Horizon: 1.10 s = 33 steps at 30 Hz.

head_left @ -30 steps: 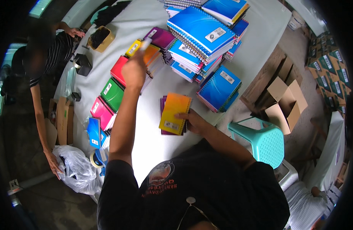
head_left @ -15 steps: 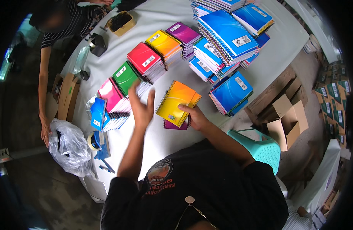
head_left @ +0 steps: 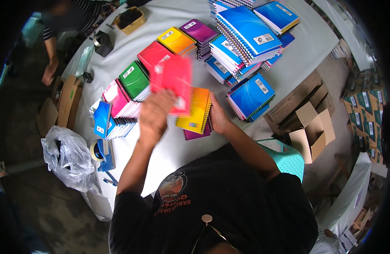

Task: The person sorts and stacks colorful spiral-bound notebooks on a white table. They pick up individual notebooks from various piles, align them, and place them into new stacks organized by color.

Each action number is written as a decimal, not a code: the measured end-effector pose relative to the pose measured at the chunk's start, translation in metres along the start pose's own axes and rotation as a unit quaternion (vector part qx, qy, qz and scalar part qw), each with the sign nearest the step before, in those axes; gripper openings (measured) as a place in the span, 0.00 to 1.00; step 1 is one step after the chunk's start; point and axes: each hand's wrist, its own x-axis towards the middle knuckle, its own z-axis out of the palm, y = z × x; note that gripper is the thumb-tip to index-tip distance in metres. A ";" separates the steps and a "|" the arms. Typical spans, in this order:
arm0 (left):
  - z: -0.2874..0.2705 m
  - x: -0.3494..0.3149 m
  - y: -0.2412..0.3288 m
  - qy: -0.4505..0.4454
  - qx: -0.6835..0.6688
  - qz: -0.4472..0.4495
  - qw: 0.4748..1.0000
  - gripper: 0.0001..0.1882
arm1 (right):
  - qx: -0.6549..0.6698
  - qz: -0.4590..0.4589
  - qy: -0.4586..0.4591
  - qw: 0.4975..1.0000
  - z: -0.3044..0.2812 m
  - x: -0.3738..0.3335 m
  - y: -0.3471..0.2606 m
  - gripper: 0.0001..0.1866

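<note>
My left hand [head_left: 154, 112] grips a red spiral notebook [head_left: 178, 78], blurred by motion and partly over a yellow notebook [head_left: 197, 112]. With my right hand [head_left: 219, 115] I hold the right edge of that yellow notebook; my fingertips are partly hidden. Under it a purple notebook [head_left: 197, 133] sticks out toward me. A slanting row of stacks lies beyond my left hand: blue [head_left: 102, 117], pink [head_left: 114, 99], green [head_left: 134, 78], red [head_left: 149, 55], yellow [head_left: 178, 40] and purple [head_left: 198, 31].
Tall piles of blue notebooks [head_left: 245, 31] and a smaller blue stack [head_left: 253, 94] stand to the right. A tape dispenser [head_left: 105, 154] and plastic bag [head_left: 70, 156] lie left. A turquoise stool [head_left: 288, 158] and open carton [head_left: 311, 131] are right. Another person's hand [head_left: 48, 74] is far left.
My left hand, empty before, now holds a red notebook and has brought it toward the yellow one. My right thumb has shifted to the yellow notebook's edge. The other person's hand has drawn back from the bag.
</note>
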 end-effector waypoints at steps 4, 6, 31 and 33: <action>0.010 -0.053 0.035 -0.232 -0.002 0.022 0.972 0.26 | -0.026 0.100 -0.019 0.994 -0.003 0.001 0.005 0.31; 0.005 -0.053 0.032 -0.239 -0.043 0.007 0.970 0.30 | -0.059 0.079 -0.009 0.995 -0.009 0.001 0.015 0.28; 0.001 -0.033 -0.062 -0.026 0.240 -0.221 0.945 0.32 | -0.138 0.081 -0.050 0.986 0.009 -0.001 0.018 0.24; 0.001 -0.046 -0.090 -0.097 0.255 -0.217 0.937 0.26 | -0.141 0.091 -0.066 0.984 0.006 0.001 0.016 0.25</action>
